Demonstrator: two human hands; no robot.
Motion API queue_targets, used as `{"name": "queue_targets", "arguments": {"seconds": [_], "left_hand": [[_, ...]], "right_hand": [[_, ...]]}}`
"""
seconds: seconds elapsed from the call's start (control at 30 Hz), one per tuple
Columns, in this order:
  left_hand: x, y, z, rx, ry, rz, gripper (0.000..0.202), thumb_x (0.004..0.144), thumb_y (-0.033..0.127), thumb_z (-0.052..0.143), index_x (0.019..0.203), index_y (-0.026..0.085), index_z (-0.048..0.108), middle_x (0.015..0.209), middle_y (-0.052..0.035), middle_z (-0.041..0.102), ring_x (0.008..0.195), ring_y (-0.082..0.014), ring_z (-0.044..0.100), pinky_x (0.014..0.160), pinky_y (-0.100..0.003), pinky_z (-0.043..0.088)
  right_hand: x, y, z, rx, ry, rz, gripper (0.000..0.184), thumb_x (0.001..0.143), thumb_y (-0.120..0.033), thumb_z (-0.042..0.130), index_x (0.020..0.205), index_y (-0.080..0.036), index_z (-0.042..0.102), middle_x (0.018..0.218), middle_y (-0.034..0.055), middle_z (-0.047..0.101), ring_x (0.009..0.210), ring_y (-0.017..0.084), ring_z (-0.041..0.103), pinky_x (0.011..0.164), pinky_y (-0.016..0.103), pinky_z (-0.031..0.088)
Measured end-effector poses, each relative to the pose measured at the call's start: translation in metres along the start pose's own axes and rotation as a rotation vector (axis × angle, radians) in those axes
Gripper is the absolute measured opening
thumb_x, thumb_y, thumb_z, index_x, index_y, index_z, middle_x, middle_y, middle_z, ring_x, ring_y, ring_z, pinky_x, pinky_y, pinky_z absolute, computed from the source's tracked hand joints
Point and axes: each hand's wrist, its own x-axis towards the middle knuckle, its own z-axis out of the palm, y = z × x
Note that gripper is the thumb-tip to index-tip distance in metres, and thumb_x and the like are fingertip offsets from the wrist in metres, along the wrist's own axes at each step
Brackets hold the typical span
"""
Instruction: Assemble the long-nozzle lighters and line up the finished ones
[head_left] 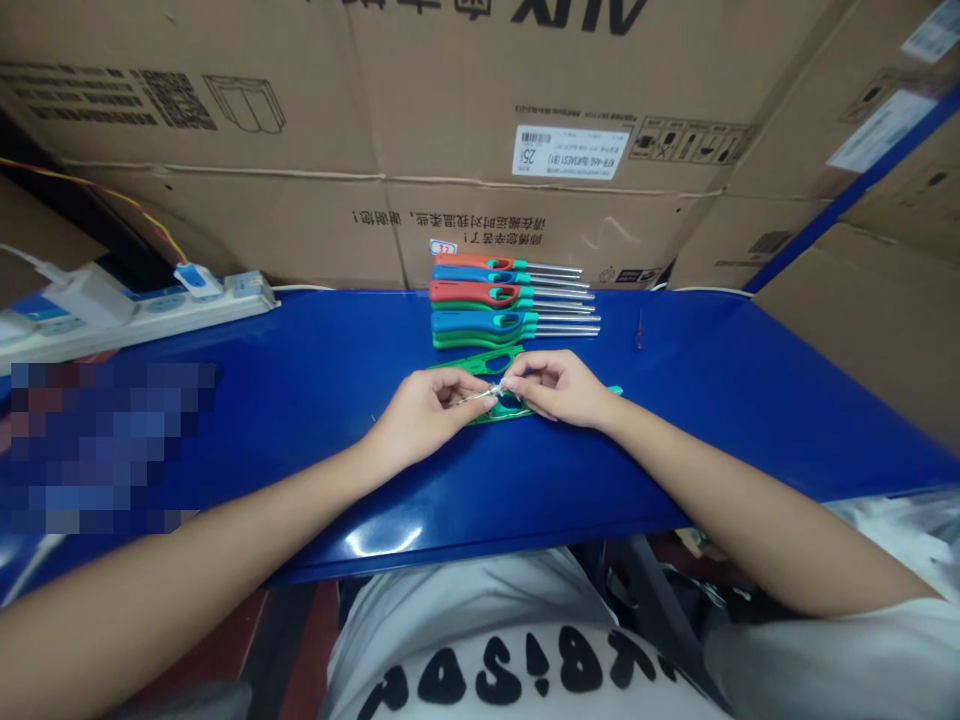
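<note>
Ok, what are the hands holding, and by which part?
A small shiny piece, apparently pinched at its left end by the left hand and its right end by the right hand; too small to identify.

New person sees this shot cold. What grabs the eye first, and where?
Probably the multicoloured row of long-nosed lighters at the back of the glossy blue table, in front of a large cardboard box. Next, just nearer the wearer, the left hand and right hand meet over green pieces, holding a small metallic part too tiny to identify.
</note>
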Motion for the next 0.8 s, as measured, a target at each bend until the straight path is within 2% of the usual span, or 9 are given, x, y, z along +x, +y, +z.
{"name": "queue_targets", "arguments": {"seconds": [0.1, 0.2, 0.27, 0.53, 0.63, 0.8], "left_hand": [[0.0, 0.001, -0.001, -0.028, 0.015, -0.013, 0.043, 0.069, 0.047, 0.085, 0.093, 0.012, 0.077, 0.078, -0.0065, 0.076, 0.064, -0.0129, 0.062, 0.059, -0.024, 0.046], [0.0, 0.002, -0.001, -0.044, 0.007, -0.027, 0.046, 0.068, 0.05, 0.086, 0.094, 0.012, 0.077, 0.081, -0.0073, 0.077, 0.066, -0.014, 0.064, 0.06, -0.025, 0.048], [-0.001, 0.002, -0.001, -0.056, -0.002, -0.031, 0.048, 0.067, 0.052, 0.086, 0.094, 0.012, 0.078, 0.084, -0.0078, 0.078, 0.069, -0.0151, 0.066, 0.062, -0.026, 0.05], [-0.001, 0.001, -0.001, -0.034, -0.003, -0.028, 0.047, 0.069, 0.052, 0.086, 0.094, 0.013, 0.078, 0.086, -0.008, 0.079, 0.071, -0.0159, 0.068, 0.065, -0.026, 0.053], [0.0, 0.0, -0.002, -0.033, -0.004, -0.02, 0.047, 0.068, 0.051, 0.087, 0.094, 0.013, 0.079, 0.084, -0.0076, 0.078, 0.07, -0.0157, 0.067, 0.065, -0.027, 0.053], [-0.002, 0.003, -0.002, -0.059, -0.013, -0.03, 0.048, 0.069, 0.052, 0.087, 0.095, 0.014, 0.079, 0.091, -0.0088, 0.08, 0.076, -0.017, 0.07, 0.07, -0.027, 0.055]], "right_hand": [[0.002, 0.0, -0.004, 0.039, -0.017, -0.023, 0.041, 0.084, -0.054, 0.076, 0.093, -0.016, 0.063, 0.06, -0.0076, 0.051, 0.04, 0.004, 0.037, 0.037, 0.021, 0.026], [0.003, 0.0, -0.008, 0.067, -0.025, -0.086, 0.04, 0.081, -0.046, 0.081, 0.102, -0.017, 0.063, 0.079, -0.0037, 0.058, 0.052, 0.004, 0.046, 0.043, 0.019, 0.034], [0.003, 0.0, -0.01, 0.045, -0.05, -0.109, 0.039, 0.079, -0.042, 0.084, 0.102, -0.017, 0.064, 0.083, -0.0024, 0.058, 0.06, 0.005, 0.05, 0.05, 0.019, 0.039], [0.002, 0.003, -0.011, -0.028, -0.089, -0.139, 0.03, 0.081, -0.039, 0.081, 0.098, -0.018, 0.065, 0.087, -0.0005, 0.057, 0.063, 0.007, 0.047, 0.054, 0.021, 0.041], [0.002, 0.002, -0.011, -0.042, -0.083, -0.145, 0.029, 0.082, -0.038, 0.08, 0.096, -0.018, 0.066, 0.084, -0.0008, 0.058, 0.062, 0.008, 0.046, 0.053, 0.022, 0.039], [0.003, 0.0, -0.012, -0.022, -0.086, -0.133, 0.028, 0.083, -0.038, 0.078, 0.097, -0.017, 0.065, 0.082, -0.0008, 0.059, 0.061, 0.007, 0.047, 0.053, 0.023, 0.037]]}}
